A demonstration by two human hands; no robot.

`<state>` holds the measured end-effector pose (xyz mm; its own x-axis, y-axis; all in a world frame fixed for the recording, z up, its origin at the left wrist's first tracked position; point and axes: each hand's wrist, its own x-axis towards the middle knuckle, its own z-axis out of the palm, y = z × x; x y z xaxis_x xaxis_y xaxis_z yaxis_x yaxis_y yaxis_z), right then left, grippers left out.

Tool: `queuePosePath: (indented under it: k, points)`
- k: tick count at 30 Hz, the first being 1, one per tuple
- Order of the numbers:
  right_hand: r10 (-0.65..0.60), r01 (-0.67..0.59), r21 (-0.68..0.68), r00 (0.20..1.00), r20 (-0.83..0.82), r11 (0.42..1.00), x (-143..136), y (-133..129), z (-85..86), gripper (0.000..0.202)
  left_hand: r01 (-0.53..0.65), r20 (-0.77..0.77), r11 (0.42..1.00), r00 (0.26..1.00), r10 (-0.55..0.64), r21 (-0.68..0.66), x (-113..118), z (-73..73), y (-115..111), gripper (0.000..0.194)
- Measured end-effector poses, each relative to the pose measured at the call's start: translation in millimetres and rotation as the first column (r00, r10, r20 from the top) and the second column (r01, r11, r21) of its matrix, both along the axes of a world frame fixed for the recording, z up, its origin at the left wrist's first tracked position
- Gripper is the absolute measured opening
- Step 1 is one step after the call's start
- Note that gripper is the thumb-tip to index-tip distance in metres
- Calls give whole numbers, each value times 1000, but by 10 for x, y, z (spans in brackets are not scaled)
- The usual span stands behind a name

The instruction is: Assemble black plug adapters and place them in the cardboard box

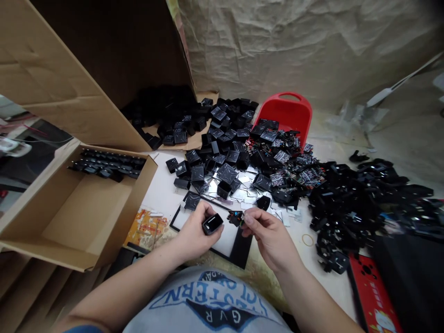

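- A small black casing (212,224) is held low at the center of the scene, its long axis slanted from lower left to upper right; whether its dark, rimmed face is hollow cannot be told.
- The casing is gripped by the left hand (197,237), the fingers wrapped around its sides.
- Just to the casing's right, a small wired component (236,218) is pinched by its right end between thumb and fingers of the right hand (268,236), its free end pointed leftward at the casing.
- Casing and component are set side by side at nearly one height but not touching; the two hands are kept apart by that narrow gap, each clamped on its own piece.
- Beneath the hands, a white panel with dark edging (227,243) is laid on the pale surface (157,192).
- Beyond it, thin silvery plates (247,182) are scattered under a mound of black housings (227,173), bordered at right by piled circuit boards (310,176) and a red bin (305,108).
- The right side is taken up by a heap of black parts (329,203); at left, dark pieces (107,163) are lined up inside a cardboard box (120,217).
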<state>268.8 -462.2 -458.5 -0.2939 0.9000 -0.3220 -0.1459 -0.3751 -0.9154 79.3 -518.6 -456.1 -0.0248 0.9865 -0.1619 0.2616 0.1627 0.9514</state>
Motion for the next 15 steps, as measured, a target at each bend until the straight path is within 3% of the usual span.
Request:
queuePosePath:
  k: [5, 10, 15]
  points:
    - [-78, 72, -60, 991, -106, 996, -145, -39, 168, 31, 174, -95, 981, 982, -166, 87, -33, 35, 12, 63]
    - [-68, 66, -20, 991, -113, 998, -196, -76, 165, 28, 146, -174, 973, 978, -114, 180, 0, 20, 30, 47]
    - [-53, 52, -12, 992, -118, 999, -212, -111, 131, 26, 117, -246, 968, 967, -60, 222, 42, -17, 23, 44]
